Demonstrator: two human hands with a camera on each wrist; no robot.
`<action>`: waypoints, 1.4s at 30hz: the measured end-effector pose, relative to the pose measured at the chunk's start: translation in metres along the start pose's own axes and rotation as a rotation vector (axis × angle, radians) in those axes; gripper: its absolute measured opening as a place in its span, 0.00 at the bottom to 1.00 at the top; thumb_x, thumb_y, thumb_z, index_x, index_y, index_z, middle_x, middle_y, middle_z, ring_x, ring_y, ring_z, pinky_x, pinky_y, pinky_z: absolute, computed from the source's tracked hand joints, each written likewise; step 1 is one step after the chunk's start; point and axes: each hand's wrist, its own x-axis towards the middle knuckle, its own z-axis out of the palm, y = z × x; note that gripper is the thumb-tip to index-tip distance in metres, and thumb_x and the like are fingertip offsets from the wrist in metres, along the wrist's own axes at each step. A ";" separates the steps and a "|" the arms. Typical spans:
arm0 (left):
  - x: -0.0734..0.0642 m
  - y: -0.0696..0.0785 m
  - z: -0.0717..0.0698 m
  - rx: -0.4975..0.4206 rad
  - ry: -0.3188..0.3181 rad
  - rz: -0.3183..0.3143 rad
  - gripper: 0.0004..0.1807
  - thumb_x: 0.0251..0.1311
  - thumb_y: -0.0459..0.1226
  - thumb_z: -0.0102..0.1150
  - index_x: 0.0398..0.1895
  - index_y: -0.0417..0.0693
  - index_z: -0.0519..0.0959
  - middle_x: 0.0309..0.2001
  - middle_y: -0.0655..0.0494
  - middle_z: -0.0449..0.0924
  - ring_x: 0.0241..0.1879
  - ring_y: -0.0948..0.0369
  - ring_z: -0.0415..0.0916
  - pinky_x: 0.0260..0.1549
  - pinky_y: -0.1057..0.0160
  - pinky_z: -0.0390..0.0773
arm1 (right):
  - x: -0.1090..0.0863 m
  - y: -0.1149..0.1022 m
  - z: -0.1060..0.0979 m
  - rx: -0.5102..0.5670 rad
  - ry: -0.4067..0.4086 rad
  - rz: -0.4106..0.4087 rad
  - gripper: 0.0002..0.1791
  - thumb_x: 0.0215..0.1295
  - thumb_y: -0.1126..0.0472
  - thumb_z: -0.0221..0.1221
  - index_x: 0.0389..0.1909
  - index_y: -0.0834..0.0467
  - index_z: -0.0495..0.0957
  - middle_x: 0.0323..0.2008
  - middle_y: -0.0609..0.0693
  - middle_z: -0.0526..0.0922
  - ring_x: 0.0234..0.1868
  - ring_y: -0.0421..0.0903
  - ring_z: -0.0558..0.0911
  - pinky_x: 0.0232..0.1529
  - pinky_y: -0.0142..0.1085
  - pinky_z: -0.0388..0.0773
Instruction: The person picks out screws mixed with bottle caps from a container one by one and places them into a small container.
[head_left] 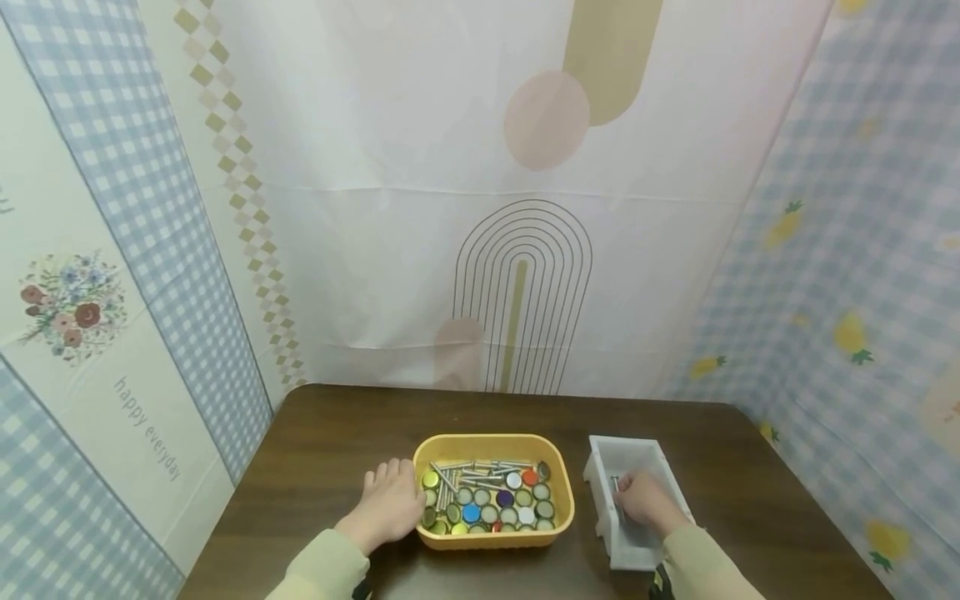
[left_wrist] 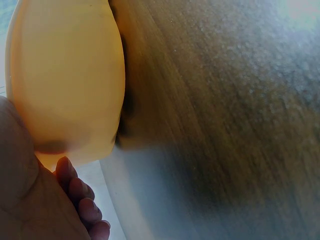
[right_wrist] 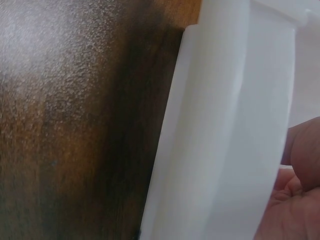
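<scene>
My left hand [head_left: 392, 502] lies against the left side of the yellow tray [head_left: 495, 542], its fingers loosely extended. In the left wrist view, the fingers [left_wrist: 80, 189] stand beside the tray's wall [left_wrist: 70, 75]. Several long metal screws [head_left: 480, 477] lie at the back of the tray, with many bottle caps [head_left: 505, 498] of different colours around and in front of them. My right hand [head_left: 647, 500] is down inside the white bin [head_left: 624, 450], pinching a metal screw [head_left: 616, 483] at its fingertips. From the right wrist view, the bin's wall [right_wrist: 215, 120] hides the fingertips.
Both containers stand on a dark wooden table [head_left: 337, 442], the white bin to the right of the tray with a gap between. A patterned cloth [head_left: 375, 275] hangs behind the table's far edge, and checked cloths hang at both sides.
</scene>
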 end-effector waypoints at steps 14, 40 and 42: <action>0.003 0.000 0.002 0.010 -0.027 -0.002 0.14 0.61 0.41 0.50 0.40 0.39 0.68 0.33 0.51 0.61 0.37 0.52 0.59 0.39 0.49 0.58 | 0.000 -0.003 0.002 0.022 0.011 0.033 0.06 0.61 0.67 0.55 0.26 0.65 0.73 0.24 0.53 0.74 0.28 0.49 0.75 0.30 0.43 0.73; 0.001 -0.002 -0.002 -0.013 -0.024 -0.004 0.15 0.60 0.41 0.52 0.42 0.38 0.69 0.33 0.51 0.61 0.37 0.52 0.59 0.39 0.49 0.58 | -0.013 -0.092 -0.040 0.259 0.044 -0.092 0.13 0.66 0.59 0.60 0.44 0.65 0.77 0.38 0.55 0.80 0.36 0.49 0.82 0.37 0.42 0.80; 0.001 -0.001 -0.001 -0.015 -0.023 -0.002 0.16 0.60 0.41 0.51 0.43 0.37 0.69 0.34 0.51 0.62 0.38 0.52 0.59 0.40 0.49 0.58 | -0.014 -0.106 -0.035 0.260 0.027 -0.097 0.14 0.65 0.57 0.62 0.44 0.63 0.77 0.37 0.53 0.80 0.35 0.48 0.82 0.37 0.43 0.80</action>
